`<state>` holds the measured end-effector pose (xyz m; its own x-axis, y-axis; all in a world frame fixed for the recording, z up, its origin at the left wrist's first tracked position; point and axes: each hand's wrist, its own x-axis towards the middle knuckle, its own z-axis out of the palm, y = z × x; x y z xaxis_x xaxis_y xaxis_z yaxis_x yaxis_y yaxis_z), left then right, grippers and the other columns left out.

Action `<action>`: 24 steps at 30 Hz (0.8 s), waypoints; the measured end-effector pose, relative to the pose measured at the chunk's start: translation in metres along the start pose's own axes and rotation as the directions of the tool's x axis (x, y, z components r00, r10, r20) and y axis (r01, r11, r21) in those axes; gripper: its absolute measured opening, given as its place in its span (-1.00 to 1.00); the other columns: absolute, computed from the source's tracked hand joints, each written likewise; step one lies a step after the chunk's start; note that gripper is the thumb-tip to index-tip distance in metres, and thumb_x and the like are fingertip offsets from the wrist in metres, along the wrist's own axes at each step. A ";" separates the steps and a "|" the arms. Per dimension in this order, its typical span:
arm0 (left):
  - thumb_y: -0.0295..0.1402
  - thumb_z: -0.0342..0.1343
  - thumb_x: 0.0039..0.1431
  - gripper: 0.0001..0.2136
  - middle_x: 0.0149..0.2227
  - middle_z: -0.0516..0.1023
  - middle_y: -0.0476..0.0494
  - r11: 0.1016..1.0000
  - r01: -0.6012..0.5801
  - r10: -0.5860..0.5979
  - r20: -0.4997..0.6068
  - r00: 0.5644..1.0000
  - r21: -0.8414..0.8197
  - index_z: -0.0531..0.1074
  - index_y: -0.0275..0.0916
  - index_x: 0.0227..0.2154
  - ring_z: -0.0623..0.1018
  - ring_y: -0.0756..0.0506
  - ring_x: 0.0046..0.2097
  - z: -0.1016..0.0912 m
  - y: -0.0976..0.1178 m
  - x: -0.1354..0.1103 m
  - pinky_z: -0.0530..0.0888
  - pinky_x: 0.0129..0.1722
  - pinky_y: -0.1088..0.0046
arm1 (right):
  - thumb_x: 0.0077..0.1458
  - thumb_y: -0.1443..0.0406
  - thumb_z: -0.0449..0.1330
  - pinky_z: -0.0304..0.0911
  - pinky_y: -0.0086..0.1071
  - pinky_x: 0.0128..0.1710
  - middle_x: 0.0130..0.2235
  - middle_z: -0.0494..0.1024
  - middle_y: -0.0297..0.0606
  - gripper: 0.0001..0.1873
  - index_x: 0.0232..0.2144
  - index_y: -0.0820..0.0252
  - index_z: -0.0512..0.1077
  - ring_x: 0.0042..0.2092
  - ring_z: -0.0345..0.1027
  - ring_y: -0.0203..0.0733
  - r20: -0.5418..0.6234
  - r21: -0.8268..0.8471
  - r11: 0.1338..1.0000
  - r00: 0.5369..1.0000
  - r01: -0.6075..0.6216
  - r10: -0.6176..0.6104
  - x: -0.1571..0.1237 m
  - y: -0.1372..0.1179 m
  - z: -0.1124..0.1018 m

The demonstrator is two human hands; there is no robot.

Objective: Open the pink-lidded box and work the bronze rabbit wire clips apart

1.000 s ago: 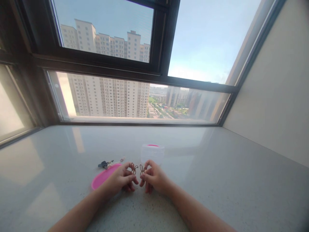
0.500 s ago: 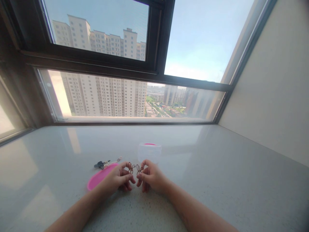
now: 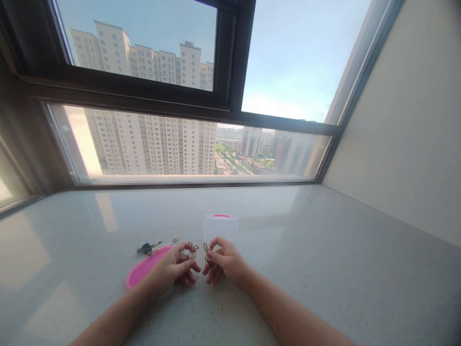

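My left hand (image 3: 175,265) pinches a small brown hair tie (image 3: 192,254) with loops like two ears, held between thumb and index finger. Opposite it, my right hand (image 3: 226,259) grips a second brown hair tie (image 3: 205,248) of similar looped shape, partly covered by the thumb. A narrow gap separates the two ties. Both hands are low over the pale speckled countertop (image 3: 306,269). Under and beside my left wrist lies an oval pink lid or tray (image 3: 141,273), partly hidden by the hand.
Behind my hands stands a clear plastic box (image 3: 220,227) with a pink strip on top. Beyond the pink oval lie a dark hair clip (image 3: 145,248) and a thin pale item with a small loop (image 3: 175,239). A dark-framed window (image 3: 194,113) and a wall (image 3: 403,144) border the counter.
The view has shifted slightly. My right thumb has moved up over its hair tie, which now appears turned more edge-on. My left hand still holds its tie in nearly the same place.
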<state>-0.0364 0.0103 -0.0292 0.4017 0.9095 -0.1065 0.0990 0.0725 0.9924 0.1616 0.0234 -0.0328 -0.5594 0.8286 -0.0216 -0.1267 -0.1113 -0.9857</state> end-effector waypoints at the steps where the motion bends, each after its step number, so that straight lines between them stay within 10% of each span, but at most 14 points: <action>1: -0.14 0.18 0.01 -0.64 -0.41 0.61 -0.10 1.000 -0.004 0.004 0.002 1.000 0.005 0.17 -0.18 -0.25 0.58 -0.09 -0.48 0.000 0.000 0.000 0.41 -0.54 0.49 | -0.16 -0.13 0.21 0.21 -0.46 -0.71 -0.54 0.53 -0.30 -0.41 -0.31 0.14 0.11 -0.64 0.39 -0.19 0.006 0.007 1.000 1.000 -0.007 0.007 0.000 0.000 0.000; 24: -0.14 0.18 0.00 -0.64 -0.41 0.60 -0.10 0.998 0.040 -0.039 -0.005 0.999 0.042 0.20 -0.19 -0.26 0.56 -0.06 -0.49 0.007 0.019 -0.010 0.40 -0.52 0.50 | -0.12 -0.04 0.18 0.24 -0.45 -0.69 -0.49 0.54 -0.23 -0.52 -0.34 0.21 0.21 -0.60 0.42 -0.18 0.076 0.087 0.993 0.994 -0.080 0.074 0.000 -0.004 0.001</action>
<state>-0.0327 -0.0004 -0.0101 0.3932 0.9079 -0.1452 0.1532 0.0910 0.9840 0.1616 0.0236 -0.0285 -0.6280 0.7739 -0.0817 -0.1518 -0.2248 -0.9625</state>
